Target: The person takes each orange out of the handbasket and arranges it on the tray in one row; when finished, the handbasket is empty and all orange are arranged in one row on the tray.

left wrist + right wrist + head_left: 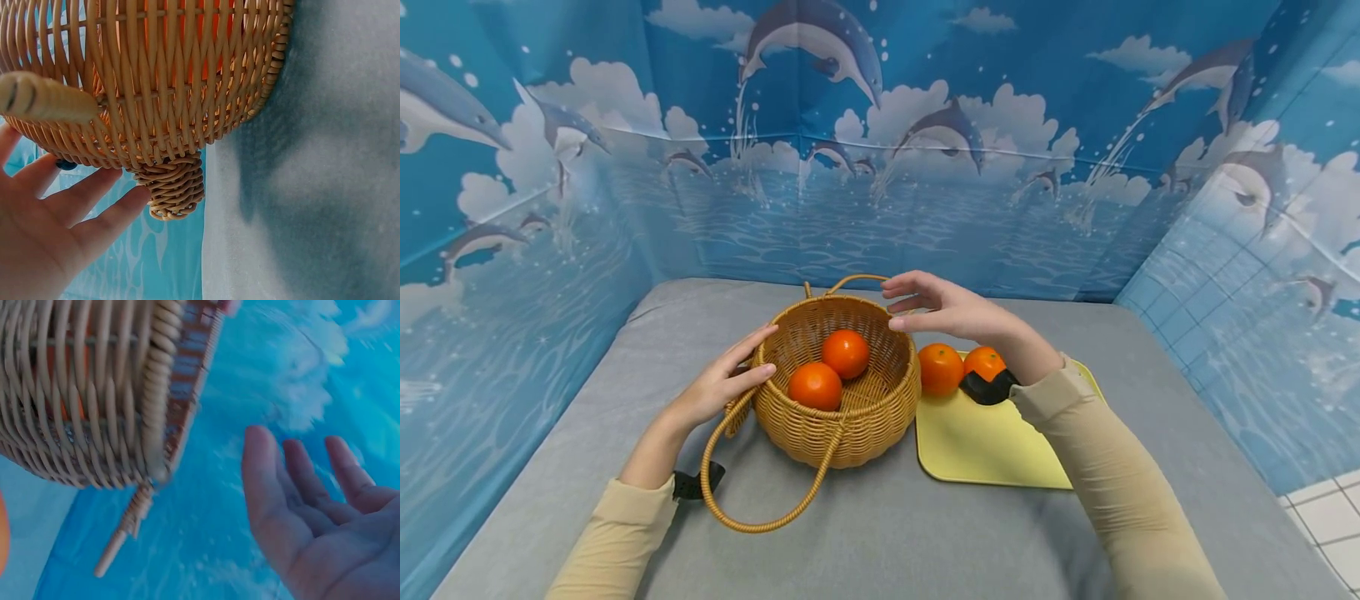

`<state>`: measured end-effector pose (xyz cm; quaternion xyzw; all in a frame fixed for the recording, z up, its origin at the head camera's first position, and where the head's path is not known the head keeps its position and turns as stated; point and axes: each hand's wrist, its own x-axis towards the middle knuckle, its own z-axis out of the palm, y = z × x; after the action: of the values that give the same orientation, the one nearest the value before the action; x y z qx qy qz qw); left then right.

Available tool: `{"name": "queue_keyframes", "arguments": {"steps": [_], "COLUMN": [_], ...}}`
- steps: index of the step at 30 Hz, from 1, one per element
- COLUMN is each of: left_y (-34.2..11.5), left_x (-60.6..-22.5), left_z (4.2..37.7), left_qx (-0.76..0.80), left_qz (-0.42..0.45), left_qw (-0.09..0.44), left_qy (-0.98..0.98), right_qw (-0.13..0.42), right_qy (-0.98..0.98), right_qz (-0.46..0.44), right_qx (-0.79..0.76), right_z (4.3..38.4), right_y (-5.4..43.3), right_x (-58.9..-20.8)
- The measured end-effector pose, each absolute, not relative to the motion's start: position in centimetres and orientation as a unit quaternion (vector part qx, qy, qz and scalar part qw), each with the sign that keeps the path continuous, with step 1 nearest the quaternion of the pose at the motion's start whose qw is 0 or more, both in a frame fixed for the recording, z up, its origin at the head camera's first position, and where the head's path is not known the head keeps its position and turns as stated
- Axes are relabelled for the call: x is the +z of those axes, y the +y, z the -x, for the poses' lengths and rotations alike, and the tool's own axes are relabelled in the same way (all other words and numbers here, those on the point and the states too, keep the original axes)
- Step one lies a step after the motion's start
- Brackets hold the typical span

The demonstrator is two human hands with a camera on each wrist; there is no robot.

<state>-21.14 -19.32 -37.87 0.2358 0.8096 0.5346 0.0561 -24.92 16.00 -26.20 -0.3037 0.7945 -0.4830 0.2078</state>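
Note:
A round wicker basket (880,417) stands on the grey table, with two oranges (846,352) (815,386) inside it. My left hand (730,379) rests with straight fingers against the basket's left rim (162,112). My right hand (928,308) hovers open above the right rim and holds nothing; its fingers (300,487) are relaxed beside the basket wall (87,400). Two more oranges (940,367) (983,362) sit on a yellow board (985,442) just right of the basket.
One basket handle (752,504) lies flat on the grey table (887,542) toward me; the other (853,282) stands up at the far rim. Blue dolphin-print walls (925,167) close in the back and both sides. White floor tiles (1326,517) show at lower right.

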Motion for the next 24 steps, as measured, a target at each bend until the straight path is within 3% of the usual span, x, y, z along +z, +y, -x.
{"name": "queue_keyframes", "arguments": {"steps": [11,24], "left_y": [-19.2,-19.3], "left_x": [-37.8,-37.9], "left_z": [21.1,21.0], "left_qx": [0.534,0.53], "left_qz": [-0.234,-0.23], "left_qw": [0.058,0.055], "left_qy": [0.811,0.814], "right_qw": [0.317,0.341], "right_qy": [0.832,0.796], "right_qz": [0.332,0.45], "right_qx": [-0.313,-0.219], "right_z": [26.8,28.1], "right_y": [10.5,7.7], "right_x": [-27.8,-31.1]}}
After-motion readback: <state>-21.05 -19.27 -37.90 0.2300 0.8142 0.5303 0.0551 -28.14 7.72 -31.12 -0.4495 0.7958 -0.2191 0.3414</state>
